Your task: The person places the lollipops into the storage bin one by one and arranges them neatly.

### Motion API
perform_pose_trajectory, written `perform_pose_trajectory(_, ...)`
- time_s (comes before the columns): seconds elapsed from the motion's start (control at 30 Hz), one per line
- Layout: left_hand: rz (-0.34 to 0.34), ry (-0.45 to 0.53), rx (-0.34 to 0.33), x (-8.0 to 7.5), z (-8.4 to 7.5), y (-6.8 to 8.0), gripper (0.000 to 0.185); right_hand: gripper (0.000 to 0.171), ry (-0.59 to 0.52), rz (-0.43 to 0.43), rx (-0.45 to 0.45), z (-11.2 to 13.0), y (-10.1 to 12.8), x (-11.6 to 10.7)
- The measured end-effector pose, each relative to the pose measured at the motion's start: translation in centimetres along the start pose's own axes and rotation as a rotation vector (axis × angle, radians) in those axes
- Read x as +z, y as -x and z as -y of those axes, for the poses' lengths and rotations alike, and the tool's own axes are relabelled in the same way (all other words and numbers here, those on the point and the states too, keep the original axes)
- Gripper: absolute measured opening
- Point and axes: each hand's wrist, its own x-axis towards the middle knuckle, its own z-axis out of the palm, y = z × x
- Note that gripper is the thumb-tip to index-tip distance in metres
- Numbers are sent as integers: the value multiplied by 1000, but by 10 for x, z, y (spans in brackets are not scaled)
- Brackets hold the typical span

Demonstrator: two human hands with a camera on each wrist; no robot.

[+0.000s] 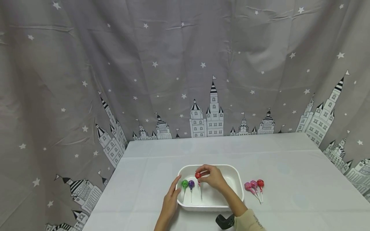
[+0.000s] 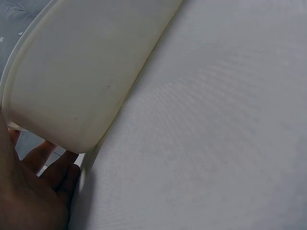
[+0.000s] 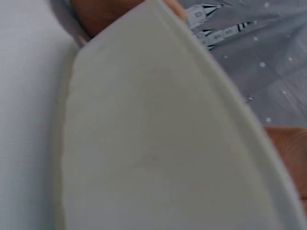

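Note:
A white tray (image 1: pixel 214 208) stands on the table with lollipops inside. My left hand (image 1: pixel 170 202) holds its left end, thumb at the rim and fingers along the outside; the left wrist view shows the hand (image 2: pixel 43 187) against the tray's end wall (image 2: pixel 57 115). Over the tray, my right hand (image 1: pixel 213 177) pinches a red lollipop (image 1: pixel 198 175) by its head, with the stick pointing down toward the front. To its left lie a green lollipop (image 1: pixel 184 183) and a purple lollipop (image 1: pixel 191 183), side by side. In the right wrist view the tray's wall (image 3: pixel 144 120) hides the lollipops.
Right of the tray lie two pink lollipops (image 1: pixel 248 186) and another red lollipop (image 1: pixel 260 183), close together on the white tablecloth (image 1: pixel 303 179). A black object (image 1: pixel 224 222) shows at my right wrist. Behind the table hangs a grey curtain (image 1: pixel 173 64) with castles and stars.

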Motion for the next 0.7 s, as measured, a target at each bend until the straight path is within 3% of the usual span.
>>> perform_pose_trajectory(0.23, 5, 0, 39, 0, -1, 1, 43, 27, 106, 63, -82, -6, -2, 6)
perform_pose_trajectory(0.7, -7, -8, 57, 0, 2, 1, 42, 28, 105, 72, 28, -13, -4, 12)
